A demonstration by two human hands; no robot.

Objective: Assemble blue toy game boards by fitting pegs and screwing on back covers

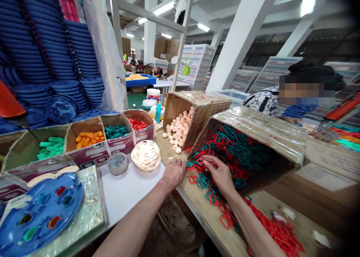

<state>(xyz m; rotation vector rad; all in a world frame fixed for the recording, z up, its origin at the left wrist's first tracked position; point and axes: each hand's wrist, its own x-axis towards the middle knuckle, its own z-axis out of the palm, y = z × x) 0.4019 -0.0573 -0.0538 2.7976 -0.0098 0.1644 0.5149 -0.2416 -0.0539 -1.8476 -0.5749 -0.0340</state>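
My left hand (174,173) rests at the table edge with its fingers curled down and together; whatever is beneath them is hidden. Teal and red plastic pieces lie by its fingertips. To the right, my right hand (221,174) is over the loose frame-shaped red pieces (226,219) and teal pieces (233,142), its thumb and fingers apart. These pieces spill from a cardboard box (270,131) tipped on its side. Left of my left hand stands a stack of cream perforated discs (145,156), beside a round tub (117,163) of small metal parts.
A second tipped box (202,111) holds cream shell-like pieces (180,129). Cardboard bins (87,152) at left contain green, orange, teal and red parts. A blue plate-like part (42,215) lies front left. Blue parts (42,32) are stacked behind. Another person (264,96) works across at right.
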